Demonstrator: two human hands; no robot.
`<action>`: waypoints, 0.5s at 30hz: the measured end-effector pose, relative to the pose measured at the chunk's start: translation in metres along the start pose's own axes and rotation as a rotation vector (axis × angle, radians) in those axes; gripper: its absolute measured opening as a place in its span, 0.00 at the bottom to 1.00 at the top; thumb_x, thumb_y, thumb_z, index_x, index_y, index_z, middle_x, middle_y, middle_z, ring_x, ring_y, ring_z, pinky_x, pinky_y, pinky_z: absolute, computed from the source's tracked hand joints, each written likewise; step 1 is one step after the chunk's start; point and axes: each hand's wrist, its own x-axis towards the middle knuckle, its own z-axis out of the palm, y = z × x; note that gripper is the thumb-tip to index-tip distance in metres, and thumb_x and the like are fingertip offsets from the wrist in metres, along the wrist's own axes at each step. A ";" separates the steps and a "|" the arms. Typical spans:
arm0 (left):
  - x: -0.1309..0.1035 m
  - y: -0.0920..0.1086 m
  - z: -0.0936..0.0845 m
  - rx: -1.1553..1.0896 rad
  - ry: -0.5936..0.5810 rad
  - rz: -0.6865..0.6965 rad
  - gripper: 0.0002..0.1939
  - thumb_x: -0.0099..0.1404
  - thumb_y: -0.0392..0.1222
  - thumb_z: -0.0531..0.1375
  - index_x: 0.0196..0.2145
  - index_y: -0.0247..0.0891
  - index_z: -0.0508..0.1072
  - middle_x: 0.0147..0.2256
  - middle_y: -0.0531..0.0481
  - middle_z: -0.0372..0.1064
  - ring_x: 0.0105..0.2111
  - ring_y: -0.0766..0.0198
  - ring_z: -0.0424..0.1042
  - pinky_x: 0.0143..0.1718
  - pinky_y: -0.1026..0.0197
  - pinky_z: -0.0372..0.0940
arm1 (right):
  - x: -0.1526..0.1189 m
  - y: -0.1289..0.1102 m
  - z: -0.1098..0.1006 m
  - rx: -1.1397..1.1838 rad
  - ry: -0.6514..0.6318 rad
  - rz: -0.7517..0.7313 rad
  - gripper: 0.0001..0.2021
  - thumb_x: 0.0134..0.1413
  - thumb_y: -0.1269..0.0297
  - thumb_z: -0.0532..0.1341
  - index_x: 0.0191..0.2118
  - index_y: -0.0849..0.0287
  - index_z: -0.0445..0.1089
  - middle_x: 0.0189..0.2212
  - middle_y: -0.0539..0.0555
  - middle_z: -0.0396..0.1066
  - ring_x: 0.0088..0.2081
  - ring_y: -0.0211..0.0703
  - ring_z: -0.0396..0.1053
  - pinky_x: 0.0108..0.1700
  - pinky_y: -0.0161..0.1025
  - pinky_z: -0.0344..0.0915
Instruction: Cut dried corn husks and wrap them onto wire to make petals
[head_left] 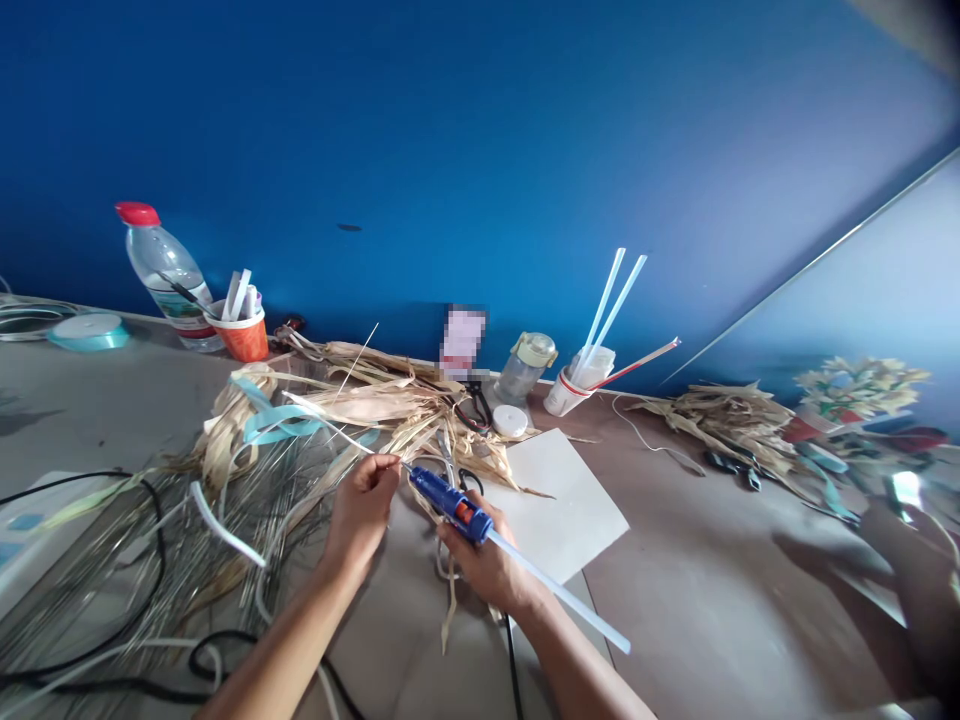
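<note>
My right hand (495,560) is wrapped round a blue hot glue gun (450,505), with a long translucent glue stick (562,592) sticking out of its back end. The gun's nozzle points left, at the fingertips of my left hand (367,500). Those fingers are pinched on a thin white strip (330,425) that runs up to the left; its end at the fingertips is hidden. Dried corn husks (375,405) lie just beyond both hands. Black-handled scissors (472,482) show partly behind the glue gun. A white sheet (570,505) lies to the right.
Many thin wires (247,510) and a black cable (161,540) cover the left side. Along the blue wall stand a bottle (169,270), an orange cup (244,335), a jar (521,370) and a white cup (566,393) with glue sticks. Another person's hand (892,540) is at right, near husk flowers (862,390).
</note>
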 end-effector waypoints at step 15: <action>-0.002 0.007 0.001 -0.086 0.028 -0.008 0.09 0.49 0.45 0.62 0.26 0.36 0.74 0.18 0.58 0.61 0.19 0.70 0.54 0.22 0.66 0.48 | 0.000 0.001 0.002 0.064 0.048 -0.021 0.07 0.50 0.61 0.59 0.29 0.57 0.62 0.24 0.49 0.65 0.26 0.39 0.62 0.29 0.35 0.60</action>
